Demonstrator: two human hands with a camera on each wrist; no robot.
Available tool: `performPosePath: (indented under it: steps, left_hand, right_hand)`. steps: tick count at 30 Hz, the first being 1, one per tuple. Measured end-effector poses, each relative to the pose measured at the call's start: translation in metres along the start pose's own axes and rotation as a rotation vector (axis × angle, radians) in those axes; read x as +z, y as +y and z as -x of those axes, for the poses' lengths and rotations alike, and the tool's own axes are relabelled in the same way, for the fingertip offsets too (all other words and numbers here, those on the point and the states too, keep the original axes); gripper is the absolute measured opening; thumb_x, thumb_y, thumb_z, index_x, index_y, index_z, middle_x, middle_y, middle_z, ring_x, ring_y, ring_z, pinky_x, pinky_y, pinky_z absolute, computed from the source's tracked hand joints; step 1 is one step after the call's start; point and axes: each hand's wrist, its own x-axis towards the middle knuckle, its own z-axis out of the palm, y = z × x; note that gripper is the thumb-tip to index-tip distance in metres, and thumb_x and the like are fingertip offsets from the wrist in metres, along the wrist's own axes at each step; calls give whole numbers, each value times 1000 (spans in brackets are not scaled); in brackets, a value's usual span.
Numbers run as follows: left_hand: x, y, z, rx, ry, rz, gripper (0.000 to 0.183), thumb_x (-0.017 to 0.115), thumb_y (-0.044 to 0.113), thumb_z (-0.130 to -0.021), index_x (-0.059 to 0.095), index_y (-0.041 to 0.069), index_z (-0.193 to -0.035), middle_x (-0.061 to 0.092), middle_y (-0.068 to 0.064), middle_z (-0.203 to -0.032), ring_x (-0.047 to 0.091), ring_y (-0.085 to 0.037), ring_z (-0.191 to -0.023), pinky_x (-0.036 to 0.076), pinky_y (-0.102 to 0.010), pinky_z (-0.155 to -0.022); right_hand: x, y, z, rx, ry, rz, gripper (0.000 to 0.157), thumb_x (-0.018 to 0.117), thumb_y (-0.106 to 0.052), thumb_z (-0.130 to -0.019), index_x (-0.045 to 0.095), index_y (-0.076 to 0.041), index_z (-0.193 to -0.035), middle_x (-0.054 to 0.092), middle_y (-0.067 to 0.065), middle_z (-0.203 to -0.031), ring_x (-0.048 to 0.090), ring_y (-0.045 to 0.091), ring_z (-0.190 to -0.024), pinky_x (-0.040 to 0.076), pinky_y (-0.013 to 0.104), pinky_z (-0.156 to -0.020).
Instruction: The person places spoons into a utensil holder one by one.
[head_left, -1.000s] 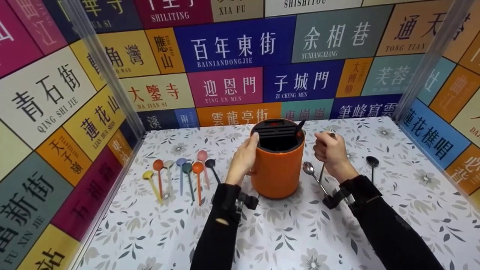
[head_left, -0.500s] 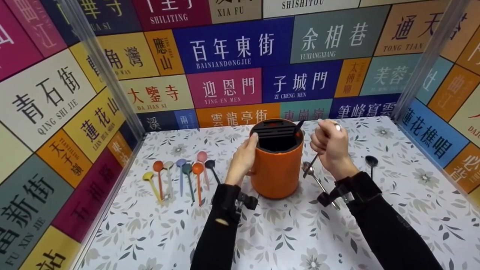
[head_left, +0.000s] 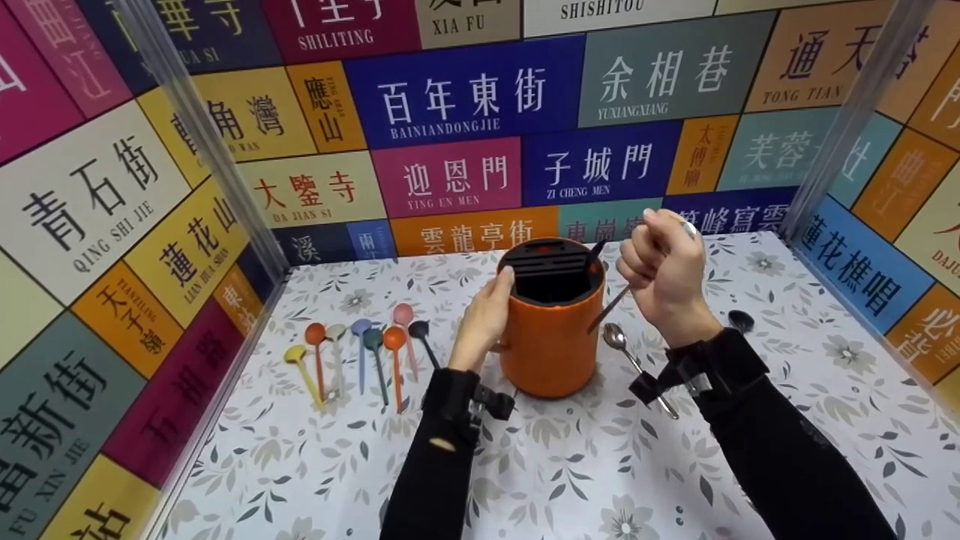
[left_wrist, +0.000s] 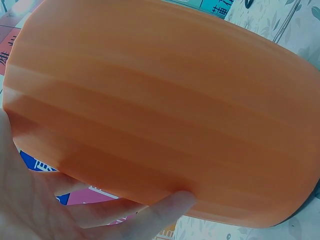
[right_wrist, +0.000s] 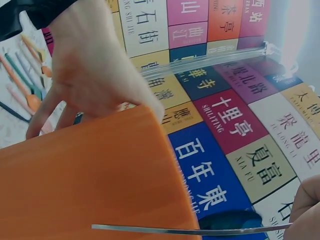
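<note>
An orange utensil holder (head_left: 551, 349) with a black slotted insert (head_left: 551, 262) stands upright. My left hand (head_left: 484, 319) grips its left side, thumb by the rim; in the left wrist view the fingers (left_wrist: 165, 207) lie along the orange wall (left_wrist: 160, 110). My right hand (head_left: 664, 277), raised right of the holder, grips a metal spoon with a shiny end above the fist. Its slim handle (head_left: 611, 307) slants down and overlaps the holder's side. In the right wrist view the handle (right_wrist: 245, 231) runs across the orange edge. A dark handle (head_left: 598, 252) sticks out of the insert.
Another metal spoon (head_left: 615, 337) lies right of the holder, partly under the right wrist camera. Farther right is a black spoon (head_left: 741, 321). Several coloured spoons (head_left: 373, 341) lie in a group on the left. Sign-patterned walls (head_left: 465, 90) enclose the flowered tabletop (head_left: 562, 472).
My right hand has risen, and the spoon handle has swung from near vertical to a slant toward the holder. The left hand and the holder have stayed in place.
</note>
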Motion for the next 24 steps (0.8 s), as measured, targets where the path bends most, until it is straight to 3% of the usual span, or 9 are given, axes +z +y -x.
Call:
performPosePath:
  steps: [6,15,24]
  left_hand:
    - [0,1,0,-8,29,-3,73,36,77,-101,53,32,-156,49,-10,-159,55,-39,-133,63,-47,-66]
    - [1,2,0,-1,24,-6,72,35,77,-101,53,33,-155,50,-9,-158,56,-38,-131,63,-47,-66]
    - [3,1,-1,-8,26,-15,73,35,77,-101,52,32,-156,49,-10,-159,54,-39,-134,63,-46,-64]
  right_hand:
    - [7,-6,-5,-28,-5,-107,52,49,-3,-104,16,-15,-65,14,-3,-55,10,8,-46,10,20,-40]
    - [17,-16,-15,-151,103,-105,54,60,-8,-99,18,-16,-67,20,-5,-51,13,7,-44,11,20,-40]
    - [7,-19,-21,-194,144,-121,52,54,-6,-102,15,-16,-68,20,-4,-51,13,7,-44,11,21,-41]
